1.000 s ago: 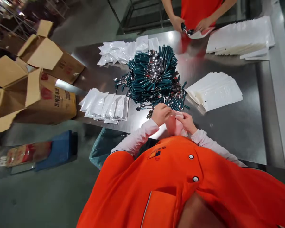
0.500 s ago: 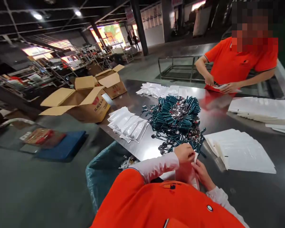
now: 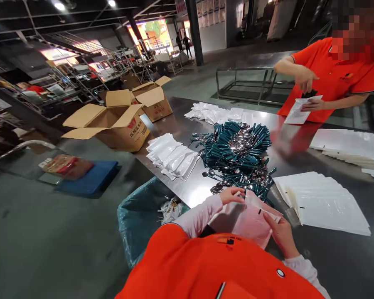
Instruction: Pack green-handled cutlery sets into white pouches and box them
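Note:
I hold a flat translucent plastic bag [image 3: 247, 220] over the near edge of the steel table [image 3: 330, 257]. My left hand [image 3: 232, 195] pinches its top left corner beside the spoon pile. At the bag's right edge my right hand [image 3: 280, 234] grips it from below. A big heap of teal-handled metal spoons [image 3: 238, 153] lies just beyond the bag. A stack of empty white bags [image 3: 322, 201] sits to the right of my hands.
Filled packets [image 3: 173, 158] lie left of the heap, more packets [image 3: 212, 113] at the far edge, another bag stack [image 3: 352, 145] at right. A person in orange [image 3: 333, 79] holds a bag opposite. A lined bin [image 3: 143, 216] and open cartons [image 3: 112, 120] stand at left.
The camera tilted up from my chest to the room. My hands moved apart, spreading the bag out flat. The person opposite lifted a bag and raised a hand.

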Demonstrator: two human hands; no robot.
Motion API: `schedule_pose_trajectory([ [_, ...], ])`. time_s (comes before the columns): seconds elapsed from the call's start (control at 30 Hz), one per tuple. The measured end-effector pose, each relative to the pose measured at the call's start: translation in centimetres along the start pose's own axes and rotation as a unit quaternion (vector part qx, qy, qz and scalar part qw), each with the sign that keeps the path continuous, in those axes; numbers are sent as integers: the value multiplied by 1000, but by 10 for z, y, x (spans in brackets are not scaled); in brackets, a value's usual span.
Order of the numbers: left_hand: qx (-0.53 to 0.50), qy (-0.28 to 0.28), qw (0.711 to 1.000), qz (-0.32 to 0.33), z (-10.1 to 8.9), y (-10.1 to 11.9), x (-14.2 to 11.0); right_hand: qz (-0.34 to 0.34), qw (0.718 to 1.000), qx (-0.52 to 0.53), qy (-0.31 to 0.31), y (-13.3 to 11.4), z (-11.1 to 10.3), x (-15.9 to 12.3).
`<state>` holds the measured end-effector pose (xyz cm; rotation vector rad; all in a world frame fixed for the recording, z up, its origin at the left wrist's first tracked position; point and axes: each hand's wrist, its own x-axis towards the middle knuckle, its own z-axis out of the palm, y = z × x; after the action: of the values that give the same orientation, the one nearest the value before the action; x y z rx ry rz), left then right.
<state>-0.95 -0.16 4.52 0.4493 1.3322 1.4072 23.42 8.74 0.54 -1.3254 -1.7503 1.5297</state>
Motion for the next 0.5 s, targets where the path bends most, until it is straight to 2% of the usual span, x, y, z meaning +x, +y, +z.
schedule_pose_trajectory([
  [0.03, 16, -36, 999, -30, 9, -14, -2, -1, 1000, 0, -2, 1, -2, -1],
  [0.07, 29, -49, 997, -48, 18, -25, -3, -3, 1000, -4, -3, 1, -6, -1],
  [0.17, 50, -28, 996, -67, 32, -43, 0, -14, 999, -19, -27, 2, -22, 2],
  [0.3, 59, -40, 996, -61, 29, -35, 7, -26, 996, -34, -77, -1, -49, 6],
  [0.4, 70, -67, 994, -49, 27, -26, 9, -35, 996, -49, -60, -7, -58, 6],
  [0.5, 64, -66, 993, -73, 29, -23, 9, -48, 997, -47, -31, -13, -60, 5],
])
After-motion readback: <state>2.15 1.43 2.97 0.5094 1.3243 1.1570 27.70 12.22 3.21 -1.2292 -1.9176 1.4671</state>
